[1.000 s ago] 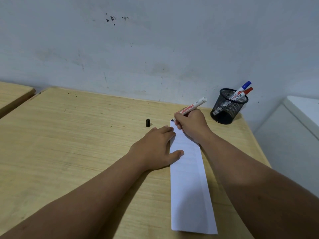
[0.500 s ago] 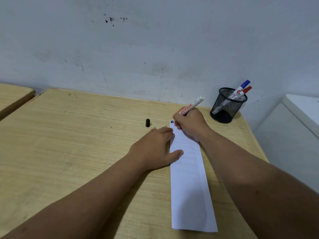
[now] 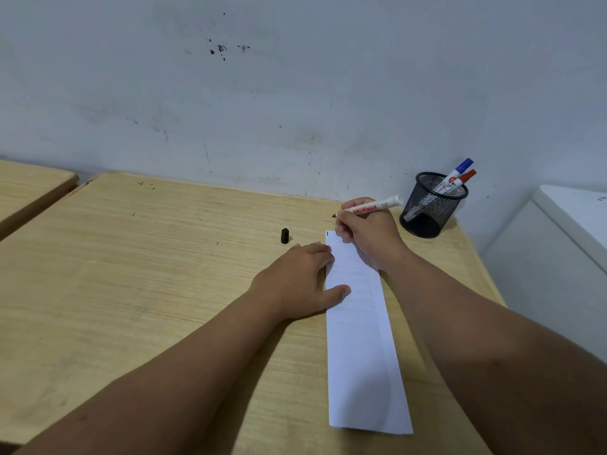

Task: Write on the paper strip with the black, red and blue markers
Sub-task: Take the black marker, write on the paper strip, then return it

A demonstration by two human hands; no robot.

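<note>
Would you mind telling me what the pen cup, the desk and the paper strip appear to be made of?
The pen cup looks like black wire mesh, probably painted metal: you can see through its grid. The desk shows pale wood grain with a dull sheen, likely laminate or veneer; which one is unclear. The paper strip is thin, matte white paper lying flat, with faint lines showing across it.

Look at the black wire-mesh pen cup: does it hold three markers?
No. The black wire-mesh pen cup holds two, the blue-capped marker and red-capped marker.
</note>
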